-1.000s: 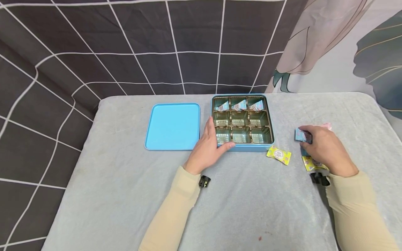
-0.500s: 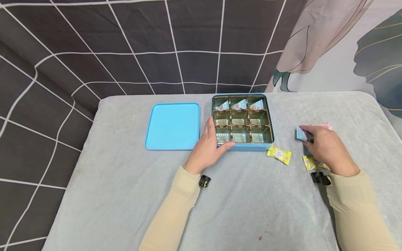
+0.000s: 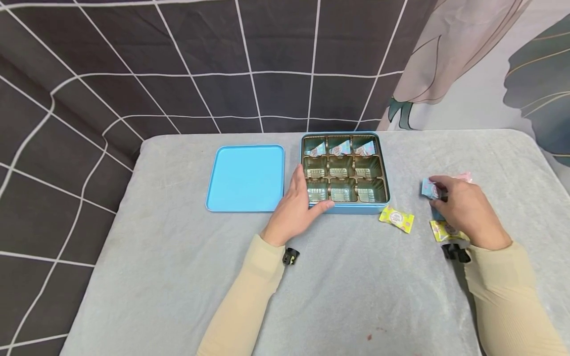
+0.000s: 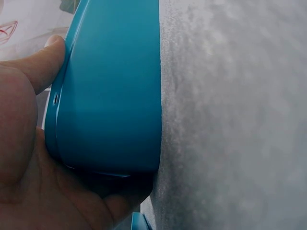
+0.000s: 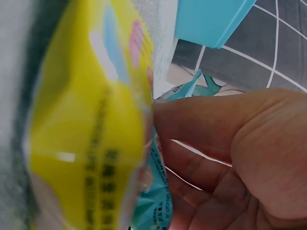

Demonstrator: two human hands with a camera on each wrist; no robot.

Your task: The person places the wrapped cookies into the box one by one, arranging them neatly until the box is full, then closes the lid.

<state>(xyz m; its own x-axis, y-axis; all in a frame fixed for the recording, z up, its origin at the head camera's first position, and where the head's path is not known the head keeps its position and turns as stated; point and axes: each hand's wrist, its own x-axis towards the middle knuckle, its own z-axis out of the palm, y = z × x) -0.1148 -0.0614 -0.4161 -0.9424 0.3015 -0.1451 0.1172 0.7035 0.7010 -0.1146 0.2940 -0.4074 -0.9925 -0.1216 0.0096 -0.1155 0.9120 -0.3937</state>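
Note:
A blue tin (image 3: 356, 210) with a gold divided insert stands at the back of the table. Its back row holds three blue-wrapped sweets (image 3: 341, 149); the middle and front rows are bare. My left hand (image 3: 291, 212) rests round the tin's front left corner, straight fingers along the side and thumb at the front rim. To the right of the tin, my right hand (image 3: 472, 210) pinches a blue-wrapped sweet (image 3: 430, 188) between thumb and fingers. Under that hand lie another blue sweet (image 3: 437, 214) and a yellow one (image 5: 91, 120), both partly hidden.
Left of the tin lies its flat blue lid (image 3: 246, 179). A yellow sweet (image 3: 396, 219) lies by the tin's front right corner. Behind my right hand shows a pink wrapper (image 3: 465, 176). A grey cloth (image 3: 178, 277) covers the table, with a dark gridded curtain (image 3: 213, 59) behind.
The pinched blue sweet has turned and shifted very slightly to the right with my right hand. My left hand and the tin stay as they were.

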